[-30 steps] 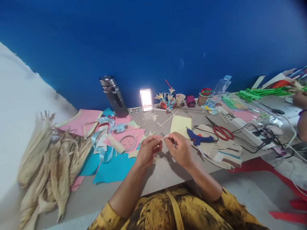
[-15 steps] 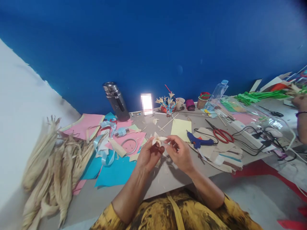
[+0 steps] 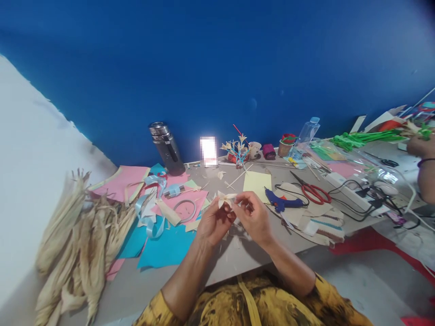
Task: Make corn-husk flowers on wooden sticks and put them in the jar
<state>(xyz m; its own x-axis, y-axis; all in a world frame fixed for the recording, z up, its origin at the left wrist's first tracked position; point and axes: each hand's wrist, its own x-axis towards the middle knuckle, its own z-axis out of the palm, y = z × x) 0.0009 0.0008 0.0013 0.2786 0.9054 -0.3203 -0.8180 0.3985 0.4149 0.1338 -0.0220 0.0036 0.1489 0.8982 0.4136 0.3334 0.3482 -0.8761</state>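
Note:
Both my hands are raised just above the table's near edge, fingers pinched together on a small cream husk flower (image 3: 224, 198). My left hand (image 3: 214, 222) grips its base from below. My right hand (image 3: 253, 217) pinches a petal on its right side. The petals fan out upward and to the left. A yellow paper sheet (image 3: 256, 184) lies flat just behind my right hand, and a blue glue gun (image 3: 280, 199) rests to the right of it.
Dried corn husks (image 3: 78, 235) are piled at the left. Pink and blue paper scraps (image 3: 163, 240), ribbon and a tape ring (image 3: 185, 210) lie left of centre. A steel flask (image 3: 167, 148), red scissors (image 3: 314, 192), cables and a power strip (image 3: 356, 194) stand behind. Another person's arm (image 3: 424, 167) shows at far right.
The husk piece has been opened into a flower shape between my fingers and lifted slightly. The view has tilted up a little.

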